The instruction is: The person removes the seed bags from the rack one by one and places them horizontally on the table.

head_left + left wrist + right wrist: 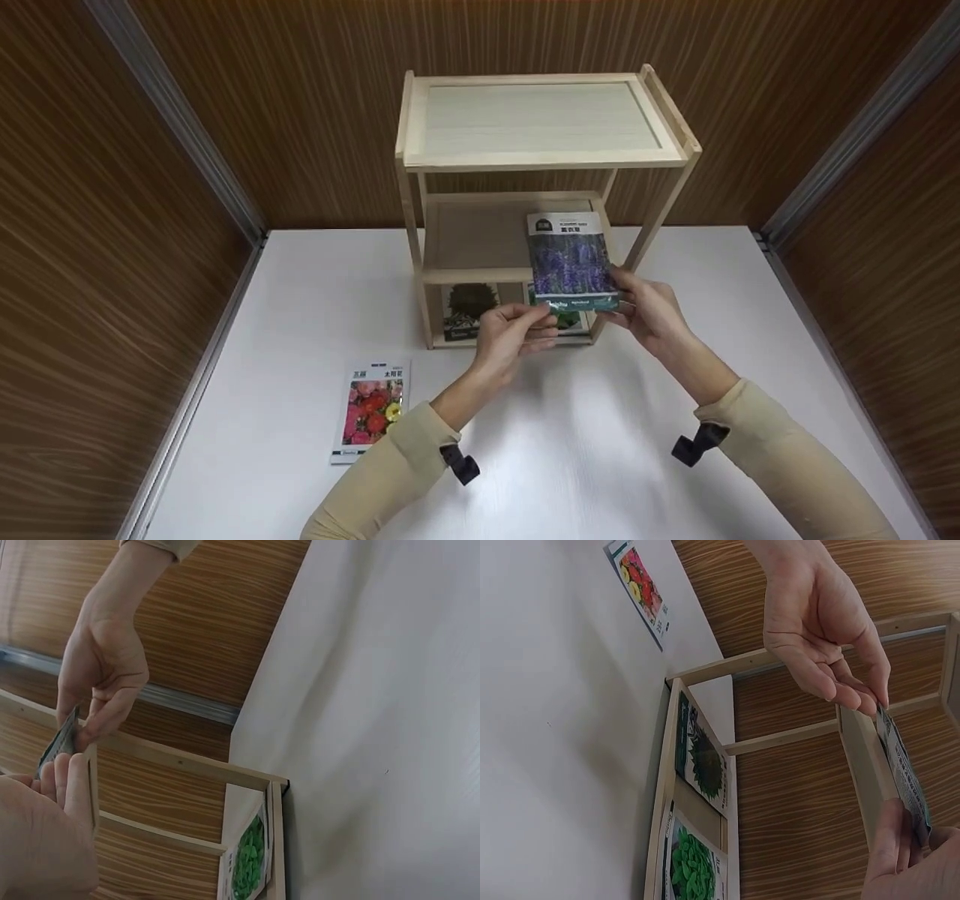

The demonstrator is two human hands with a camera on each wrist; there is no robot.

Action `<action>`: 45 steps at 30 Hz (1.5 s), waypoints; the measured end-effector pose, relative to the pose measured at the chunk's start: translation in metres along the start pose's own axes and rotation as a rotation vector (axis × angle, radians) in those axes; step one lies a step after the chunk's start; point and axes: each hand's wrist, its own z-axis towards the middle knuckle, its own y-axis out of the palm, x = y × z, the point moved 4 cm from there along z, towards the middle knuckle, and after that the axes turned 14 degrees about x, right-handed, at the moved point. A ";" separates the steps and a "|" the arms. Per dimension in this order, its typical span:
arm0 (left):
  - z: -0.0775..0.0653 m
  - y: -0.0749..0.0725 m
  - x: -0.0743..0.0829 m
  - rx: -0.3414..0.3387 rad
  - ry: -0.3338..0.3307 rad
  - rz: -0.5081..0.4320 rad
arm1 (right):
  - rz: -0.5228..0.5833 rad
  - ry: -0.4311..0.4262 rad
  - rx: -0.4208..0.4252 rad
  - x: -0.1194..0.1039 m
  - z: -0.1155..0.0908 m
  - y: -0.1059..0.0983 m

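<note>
A seed packet with purple lavender flowers is held up before the middle shelf of a small wooden rack. My left hand pinches its lower left corner between thumb and fingers. The lower right edge is gripped by my right hand. From the right wrist view, the packet's printed back shows between both hands, close to the shelf board. On the bottom shelf lie a packet with a dark round plant and one with green leaves, the latter partly covered by the lavender packet in the head view.
The wooden rack has three levels and stands at the back of the white table. A seed packet with red and yellow flowers lies front left, partly under my left sleeve. Wood-grain panels enclose the back and sides.
</note>
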 end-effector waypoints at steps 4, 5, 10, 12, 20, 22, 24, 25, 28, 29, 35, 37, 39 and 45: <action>-0.003 -0.003 -0.001 -0.005 0.001 0.001 | -0.007 0.003 -0.010 0.001 -0.001 0.000; -0.003 -0.004 -0.001 -0.006 0.001 0.003 | -0.012 -0.001 -0.013 0.001 -0.002 0.000; -0.004 -0.008 0.000 -0.002 -0.005 0.022 | -0.037 -0.032 -0.021 0.000 -0.004 0.001; -0.004 -0.009 0.000 -0.003 -0.007 0.034 | -0.031 -0.034 -0.027 0.000 -0.004 0.001; -0.001 -0.009 0.007 0.011 0.016 0.076 | -0.031 -0.019 -0.018 0.003 -0.004 -0.001; 0.000 -0.008 0.010 0.018 0.020 0.077 | -0.028 -0.014 -0.017 0.003 -0.004 -0.002; 0.001 -0.007 0.012 0.025 0.020 0.078 | -0.027 -0.011 -0.017 0.003 -0.004 -0.003; 0.002 -0.006 0.012 0.027 0.018 0.077 | -0.026 -0.008 -0.019 0.003 -0.005 -0.003; 0.005 -0.004 0.015 0.033 0.019 0.072 | -0.025 -0.003 -0.022 0.004 -0.006 -0.003; 0.006 -0.004 0.016 0.036 0.015 0.069 | -0.027 -0.004 -0.022 0.005 -0.007 -0.004; 0.010 -0.003 0.018 0.047 0.004 0.058 | -0.032 0.011 -0.025 0.008 -0.011 -0.006; 0.010 -0.003 0.019 0.044 0.001 0.059 | -0.036 0.017 -0.027 0.009 -0.013 -0.007; 0.010 -0.003 0.019 0.038 -0.001 0.060 | -0.039 0.020 -0.027 0.010 -0.014 -0.008; 0.014 -0.004 0.020 0.035 0.007 0.083 | -0.048 0.013 -0.030 0.011 -0.017 -0.010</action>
